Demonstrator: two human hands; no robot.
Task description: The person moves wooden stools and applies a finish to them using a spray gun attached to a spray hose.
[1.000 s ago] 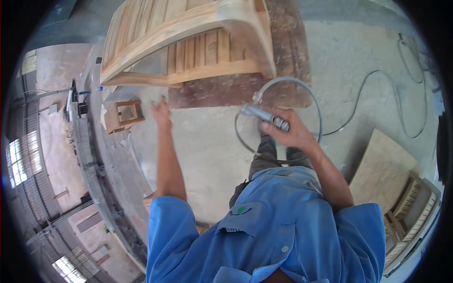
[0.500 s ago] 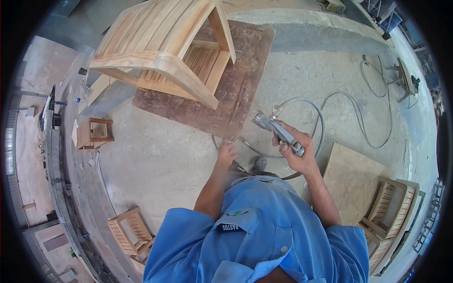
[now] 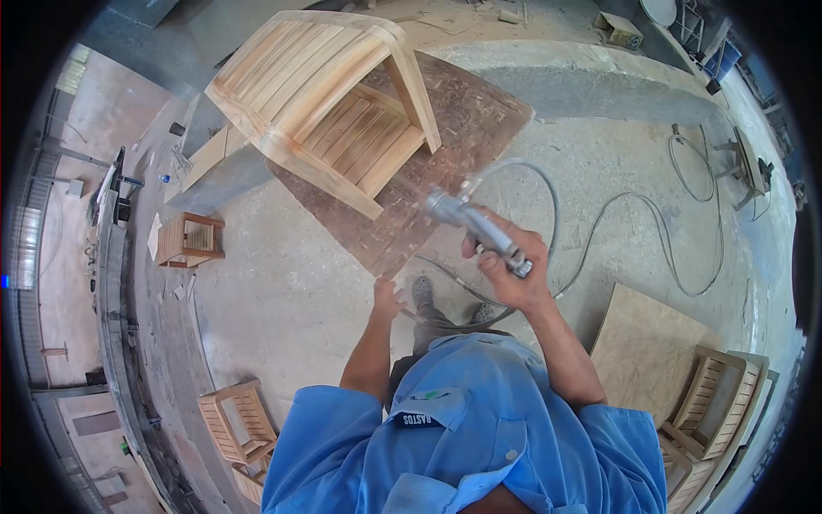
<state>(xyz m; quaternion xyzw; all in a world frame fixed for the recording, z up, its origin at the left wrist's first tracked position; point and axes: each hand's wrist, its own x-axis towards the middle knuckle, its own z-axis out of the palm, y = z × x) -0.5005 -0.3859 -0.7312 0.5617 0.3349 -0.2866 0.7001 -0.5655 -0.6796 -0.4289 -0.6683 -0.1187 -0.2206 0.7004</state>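
My right hand (image 3: pixel 516 264) is closed around the handle of a metallic spray gun (image 3: pixel 479 224), whose head points up and left towards the wooden furniture piece. My left hand (image 3: pixel 389 297) is at the near corner of a stained brown board (image 3: pixel 419 218), its fingers on the corner; the grip is partly hidden. On the board stands the pale wooden piece (image 3: pixel 321 73), with a slatted top and a slatted lower shelf. A grey hose (image 3: pixel 555 201) runs from the gun.
The hose winds over the concrete floor at right. A small stool (image 3: pixel 190 240) stands left. Slatted pieces are at lower left (image 3: pixel 238 420) and lower right (image 3: pixel 715 398), the latter beside a flat panel (image 3: pixel 638 343). A low ledge (image 3: pixel 591 86) runs behind.
The board and wooden piece have turned clockwise in view, the near corner shifting left with my left hand. My right hand and the spray gun have moved left and are slightly blurred.
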